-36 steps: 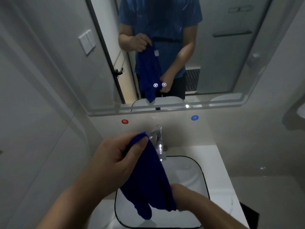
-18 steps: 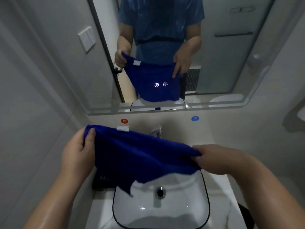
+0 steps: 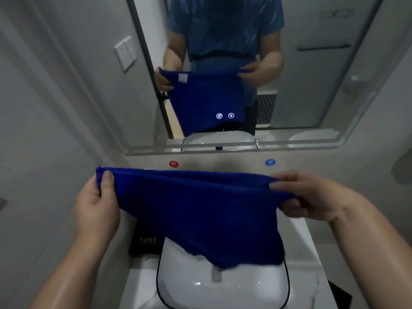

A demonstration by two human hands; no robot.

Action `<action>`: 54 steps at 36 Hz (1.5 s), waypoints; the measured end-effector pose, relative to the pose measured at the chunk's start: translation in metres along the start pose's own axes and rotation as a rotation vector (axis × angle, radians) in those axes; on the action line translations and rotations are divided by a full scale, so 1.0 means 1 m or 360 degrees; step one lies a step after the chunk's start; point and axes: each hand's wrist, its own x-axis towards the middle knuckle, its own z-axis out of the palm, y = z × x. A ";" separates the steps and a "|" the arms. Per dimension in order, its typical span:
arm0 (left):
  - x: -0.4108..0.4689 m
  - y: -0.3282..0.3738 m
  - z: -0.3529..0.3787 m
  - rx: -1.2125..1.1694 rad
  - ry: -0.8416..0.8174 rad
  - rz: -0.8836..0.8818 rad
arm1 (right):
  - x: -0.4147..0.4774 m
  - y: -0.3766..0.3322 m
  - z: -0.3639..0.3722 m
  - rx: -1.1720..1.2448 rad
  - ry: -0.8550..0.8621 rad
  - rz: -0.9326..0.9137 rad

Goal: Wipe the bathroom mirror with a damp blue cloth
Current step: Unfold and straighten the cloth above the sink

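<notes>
Hidden: deep-blue terry cloth covers the tap, I think.
Hands: my left hand and right hand pinch its top corners.
Room: white oval basin below a wall mirror.

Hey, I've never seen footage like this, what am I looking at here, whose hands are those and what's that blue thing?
This is one picture from a camera worn on a person's head, looking forward and down. There is no machine: the left hand and right hand are the person's own. Together they hold a dark blue terry cloth stretched out by its top corners above a white black-rimmed washbasin. On the wall ahead hangs the large bathroom mirror, which reflects the person holding the cloth. It has not been wiped yet.
</notes>
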 end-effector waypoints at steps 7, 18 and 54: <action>-0.004 -0.013 0.011 -0.0120 -0.0153 -0.0328 | 0.026 0.018 -0.001 -0.0970 0.0909 -0.0178; -0.004 -0.016 0.013 -0.0516 -0.0264 -0.1232 | 0.035 0.025 0.029 0.0091 0.0935 0.0103; 0.002 -0.016 -0.012 -0.0839 -0.0158 -0.1285 | -0.007 0.026 0.035 -0.1398 0.0249 0.0120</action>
